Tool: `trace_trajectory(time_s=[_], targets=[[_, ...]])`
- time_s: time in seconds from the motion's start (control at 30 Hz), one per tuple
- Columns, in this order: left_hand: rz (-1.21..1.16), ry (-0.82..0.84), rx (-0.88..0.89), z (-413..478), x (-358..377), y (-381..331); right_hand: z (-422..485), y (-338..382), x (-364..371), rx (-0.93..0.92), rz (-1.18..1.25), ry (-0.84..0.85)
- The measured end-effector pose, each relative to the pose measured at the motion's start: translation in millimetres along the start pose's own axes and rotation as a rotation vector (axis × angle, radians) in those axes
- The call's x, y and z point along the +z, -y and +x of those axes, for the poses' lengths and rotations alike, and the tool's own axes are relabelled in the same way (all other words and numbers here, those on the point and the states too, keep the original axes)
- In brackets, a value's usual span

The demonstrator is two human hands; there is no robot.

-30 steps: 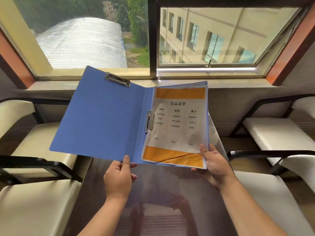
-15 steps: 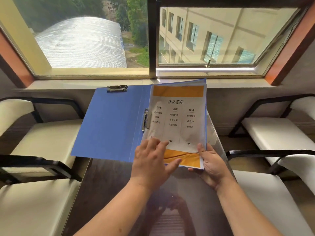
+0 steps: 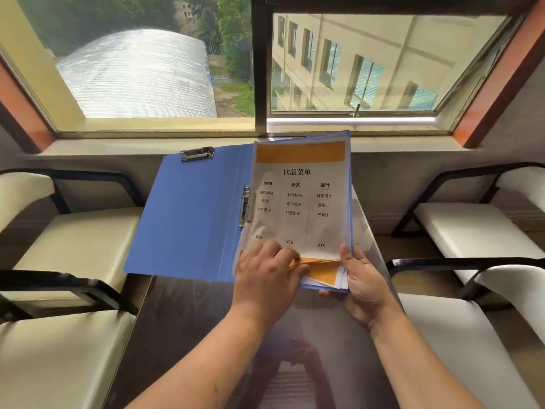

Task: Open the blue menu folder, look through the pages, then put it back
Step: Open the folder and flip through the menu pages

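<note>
The blue menu folder [image 3: 191, 214] is held open above the dark table, its cover spread flat to the left with a metal clip at its top edge. On the right half lies a white and orange drinks menu page [image 3: 300, 202] in a clear sleeve, with more sheets under it. My left hand [image 3: 265, 276] rests on the lower left of that page, fingers on its orange band, which is creased. My right hand [image 3: 362, 281] grips the folder's bottom right corner, thumb on the page edge.
A glossy dark table [image 3: 188, 326] runs forward under the folder. Cream seats with black frames stand on the left [image 3: 76, 237] and right [image 3: 472, 231]. A window sill [image 3: 118, 149] and large window lie just behind the folder.
My left hand left the cover's bottom edge and moved right onto the menu page. The open cover dropped lower and flatter. The page's bottom corner is now lifted and creased.
</note>
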State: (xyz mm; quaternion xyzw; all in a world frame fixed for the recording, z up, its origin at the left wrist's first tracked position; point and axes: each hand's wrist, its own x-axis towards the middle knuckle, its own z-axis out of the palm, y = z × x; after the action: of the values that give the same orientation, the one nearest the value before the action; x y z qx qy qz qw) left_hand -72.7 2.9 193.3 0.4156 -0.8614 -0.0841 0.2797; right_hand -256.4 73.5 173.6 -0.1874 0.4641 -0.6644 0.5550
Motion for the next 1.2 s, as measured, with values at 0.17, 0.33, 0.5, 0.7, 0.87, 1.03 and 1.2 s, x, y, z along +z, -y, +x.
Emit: trace_trajectory(time_s=[0.17,0.33,0.5,0.7,0.87,1.03,1.2], targets=[[-0.066,-0.058,-0.011,0.1,-0.3,-2.5,-0.7,2.7,1.5,-0.001,0.001,0.005],[-0.134,-0.060,-0.019,-0.8,-0.9,2.0,-3.0,5.6,3.8,0.011,-0.026,0.008],[-0.178,-0.057,-0.018,-0.9,0.5,6.3,-2.4,7.1,3.6,0.028,-0.027,0.019],[-0.216,-0.041,-0.021,1.1,1.0,8.7,1.9,7.0,0.1,0.040,-0.047,0.003],[-0.330,-0.079,-0.162,-0.1,1.1,14.3,4.0,6.3,-5.8,0.030,-0.042,-0.004],[-0.657,-0.345,-0.656,-1.2,-0.1,37.6,5.9,9.4,-11.7,0.005,-0.033,0.007],[-0.890,-0.539,-0.960,-4.7,3.5,72.7,12.1,11.6,-18.9,0.021,-0.004,-0.034]])
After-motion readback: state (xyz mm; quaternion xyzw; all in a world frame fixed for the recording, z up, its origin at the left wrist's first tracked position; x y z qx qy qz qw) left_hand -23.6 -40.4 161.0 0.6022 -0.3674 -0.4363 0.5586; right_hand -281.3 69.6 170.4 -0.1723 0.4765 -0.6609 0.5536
